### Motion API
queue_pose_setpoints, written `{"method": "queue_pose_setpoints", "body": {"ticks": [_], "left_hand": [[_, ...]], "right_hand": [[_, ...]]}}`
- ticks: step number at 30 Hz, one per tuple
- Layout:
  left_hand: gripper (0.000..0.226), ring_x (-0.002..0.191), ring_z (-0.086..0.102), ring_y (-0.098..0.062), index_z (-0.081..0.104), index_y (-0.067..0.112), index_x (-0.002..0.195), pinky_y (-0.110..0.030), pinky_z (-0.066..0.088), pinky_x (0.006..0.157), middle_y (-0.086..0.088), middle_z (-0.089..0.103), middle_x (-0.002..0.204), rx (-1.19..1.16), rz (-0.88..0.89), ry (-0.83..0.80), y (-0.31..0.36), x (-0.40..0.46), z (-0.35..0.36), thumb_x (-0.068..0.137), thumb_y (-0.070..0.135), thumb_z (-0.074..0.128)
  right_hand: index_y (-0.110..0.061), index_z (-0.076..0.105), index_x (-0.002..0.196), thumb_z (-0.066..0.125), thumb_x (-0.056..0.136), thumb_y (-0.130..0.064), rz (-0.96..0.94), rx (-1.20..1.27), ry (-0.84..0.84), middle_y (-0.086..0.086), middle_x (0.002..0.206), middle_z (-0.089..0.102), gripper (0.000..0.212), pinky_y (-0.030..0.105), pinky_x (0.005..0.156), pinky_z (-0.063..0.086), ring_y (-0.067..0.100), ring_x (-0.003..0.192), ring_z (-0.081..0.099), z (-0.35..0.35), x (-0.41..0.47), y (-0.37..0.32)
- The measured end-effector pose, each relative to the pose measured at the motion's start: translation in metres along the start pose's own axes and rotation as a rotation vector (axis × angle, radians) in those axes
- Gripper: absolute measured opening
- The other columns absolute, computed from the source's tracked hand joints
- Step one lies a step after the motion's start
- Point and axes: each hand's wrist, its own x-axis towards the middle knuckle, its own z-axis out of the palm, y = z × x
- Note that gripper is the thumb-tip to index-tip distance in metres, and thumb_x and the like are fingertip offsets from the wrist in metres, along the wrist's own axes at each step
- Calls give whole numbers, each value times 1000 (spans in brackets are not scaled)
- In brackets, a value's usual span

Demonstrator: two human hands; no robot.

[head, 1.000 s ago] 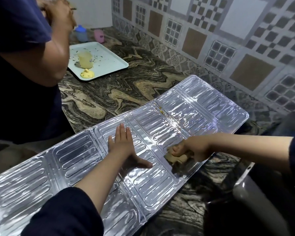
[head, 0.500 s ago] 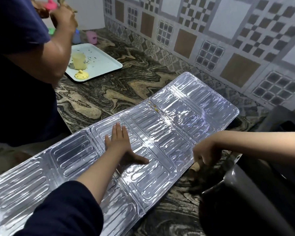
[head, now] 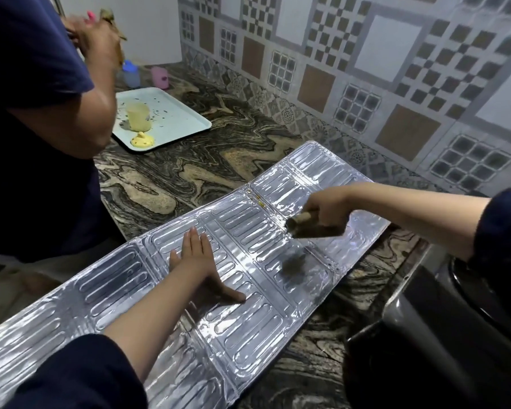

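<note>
A long embossed silver foil panel (head: pixel 124 278) lies flat across the marbled countertop (head: pixel 207 160). My left hand (head: pixel 198 261) presses flat on its middle section, fingers straight and thumb spread. My right hand (head: pixel 326 206) grips a brownish folded cloth or sponge (head: pixel 310 227) and holds it just above the panel's right part. A dark shadow or smudge (head: pixel 292 264) shows on the foil under it.
Another person in a dark blue shirt (head: pixel 33 113) stands at the left, hands raised. A pale tray (head: pixel 174 119) with a yellowish cup and yellow blob sits at the back, beside blue (head: pixel 130 73) and pink (head: pixel 160 77) containers. A dark sink or bin (head: pixel 443 335) is at right.
My right hand dipped off the panel's near edge toward the dark basin, then came back up over the panel's right part with the cloth. My left hand stayed pressed on the foil.
</note>
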Motion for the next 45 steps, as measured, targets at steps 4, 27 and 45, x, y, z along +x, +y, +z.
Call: {"method": "queue_pose_setpoints", "body": {"ticks": [4,27,45], "left_hand": [[171,133,-41,-35,-37,2,138,-59,-6,113,-18,-51,138,21,-14,-31,-14,-7,7,32,92,63],[156,133,-39,-41,-28,0,144,-60,-17,108,-24,-41,145,-13,95,208,19,20,-4,48,93,54],[154,145,-24,-29,-11,12,153,-67,-6,111,-11,-25,157,77,277,474,9,47,19,31,104,9]], "right_hand": [[-16,66,102,55,82,-8,-71,-18,254,4,93,69,24,28,73,46,24,86,61,-13,44,-19],[-14,9,152,51,83,4,-220,-183,375,11,160,1,82,28,115,20,27,146,15,9,160,-60],[-18,37,145,58,83,-3,-244,8,264,1,155,28,67,22,110,24,26,140,32,17,141,-29]]}}
